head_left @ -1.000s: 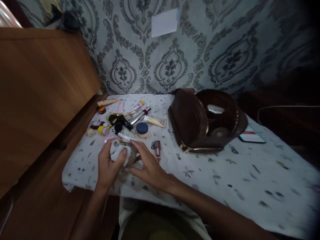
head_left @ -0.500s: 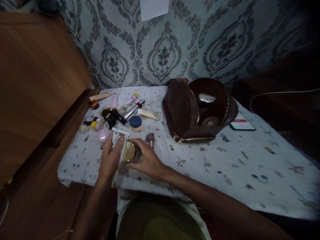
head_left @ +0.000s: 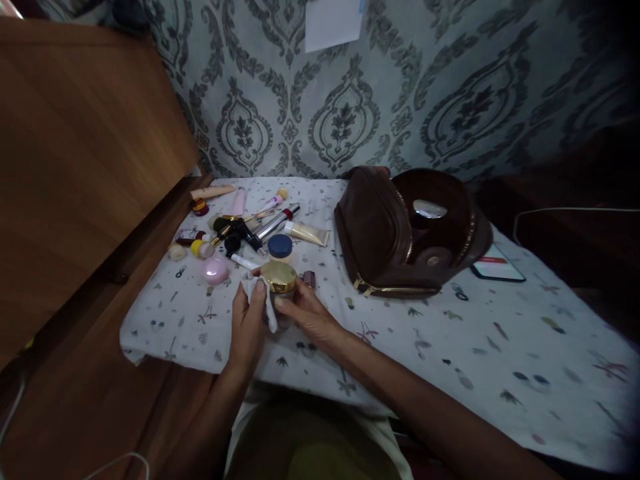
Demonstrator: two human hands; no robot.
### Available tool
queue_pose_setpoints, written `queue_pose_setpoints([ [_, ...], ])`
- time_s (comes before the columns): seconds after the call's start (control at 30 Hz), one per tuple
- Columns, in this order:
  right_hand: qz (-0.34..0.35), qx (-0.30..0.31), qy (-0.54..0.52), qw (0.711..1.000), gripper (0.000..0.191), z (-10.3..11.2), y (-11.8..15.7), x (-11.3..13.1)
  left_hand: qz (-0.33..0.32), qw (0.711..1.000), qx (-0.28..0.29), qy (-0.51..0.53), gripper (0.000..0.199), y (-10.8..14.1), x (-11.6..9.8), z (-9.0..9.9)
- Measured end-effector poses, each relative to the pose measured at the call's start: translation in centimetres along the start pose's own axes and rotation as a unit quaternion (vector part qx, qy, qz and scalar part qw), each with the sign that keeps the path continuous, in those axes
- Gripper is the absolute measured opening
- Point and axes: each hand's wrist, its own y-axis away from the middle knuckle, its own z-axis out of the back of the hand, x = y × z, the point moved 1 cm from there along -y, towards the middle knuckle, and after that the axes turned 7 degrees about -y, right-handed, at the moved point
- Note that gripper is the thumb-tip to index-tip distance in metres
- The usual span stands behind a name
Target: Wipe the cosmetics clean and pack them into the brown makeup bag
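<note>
A gold-lidded jar is held just above the near edge of the table, left of its middle, gold top upward and tilted slightly. The left hand grasps a white cloth and presses it to the jar's left side; the right hand grips the jar from the right, its thumb on the near side. Just beyond the jar stands a navy-lidded jar, and close to the right hand's fingers lies a small dark-pink cosmetic bottle, partly hidden.

To the left sits a pink round container, with a yellow-capped bottle farther off. Farther back are a cream squeeze tube, a silver tube with a red band and a loose group of brushes and black items.

On the right of these stands a brown vanity case with gold zips, its lid raised; a phone with a lit screen lies partly behind it.

The surface is a white tablecloth printed with leaves and small motifs. A grey damask-patterned wall rises at the far side, with 1 white sheet high on it. A wooden cabinet fills the left; the far right is dark, crossed by a pale cable.
</note>
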Motion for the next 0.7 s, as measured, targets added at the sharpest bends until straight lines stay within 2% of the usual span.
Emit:
queue_pose_setpoints([
  [0.1,0.022,-0.012,0.121,0.992,0.073,0.6,0.0,-0.1,0.011,1.0,-0.022,-0.001,0.041,-0.3,-0.4,-0.1],
  [0.2,0.073,-0.051,0.265,0.96,0.078,1.0,0.1,0.2,0.026,0.999,-0.025,-0.007,0.033,-0.9,-1.0,0.1],
  [0.27,0.087,-0.048,0.283,0.954,0.084,1.1,0.2,0.4,0.042,0.999,-0.017,0.006,0.031,-1.3,-1.2,0.2],
  [0.47,0.02,0.041,0.143,0.989,0.081,1.3,0.0,0.7,0.102,0.992,-0.025,0.07,0.039,-2.7,-0.7,0.6],
  [0.7,-0.031,0.01,-0.024,0.999,0.069,0.9,-0.1,0.2,0.139,0.984,-0.025,0.107,0.043,-2.5,0.1,0.4],
])
